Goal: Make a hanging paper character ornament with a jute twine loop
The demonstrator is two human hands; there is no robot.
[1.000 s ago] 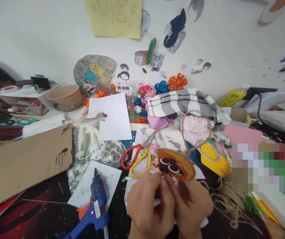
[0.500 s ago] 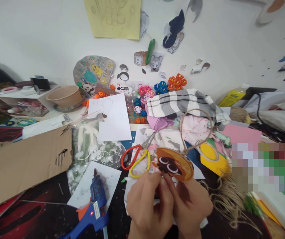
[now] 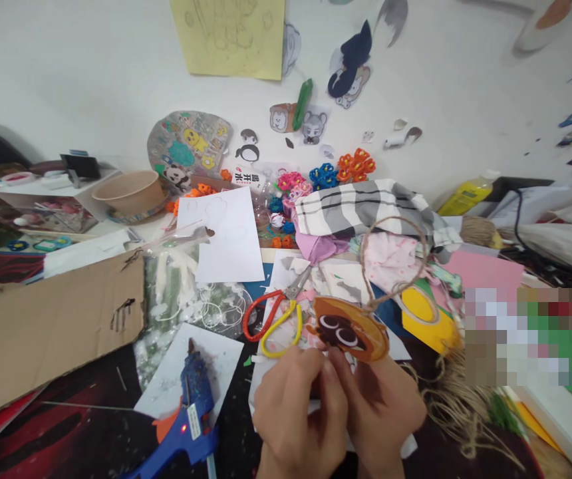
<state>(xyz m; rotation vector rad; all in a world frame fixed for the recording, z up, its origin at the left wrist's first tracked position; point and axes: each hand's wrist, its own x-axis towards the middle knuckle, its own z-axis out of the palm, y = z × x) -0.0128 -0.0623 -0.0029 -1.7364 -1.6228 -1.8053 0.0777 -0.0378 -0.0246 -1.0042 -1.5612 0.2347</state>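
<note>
An orange-brown cutout face (image 3: 378, 336) with a dark middle and big white eyes is held up in front of me, tilted. From its top rises a loop of twine (image 3: 364, 256). My left hand (image 3: 296, 406) and my right hand (image 3: 386, 409) meet at its lower edge, fingers pinched together. The right fingers grip the cutout; the left fingertips press close beside them, and what they pinch is hidden. Just beyond my left hand lie scissors (image 3: 296, 326) with one red and one yellow handle.
A blue glue gun (image 3: 196, 412), its red light on, rests partly on white paper (image 3: 156, 399) at left. Cardboard (image 3: 66, 326) lies farther left. Loose twine (image 3: 465, 412) and a tape roll (image 3: 433, 309) are at right. Checked cloth (image 3: 366, 206) lies at the back.
</note>
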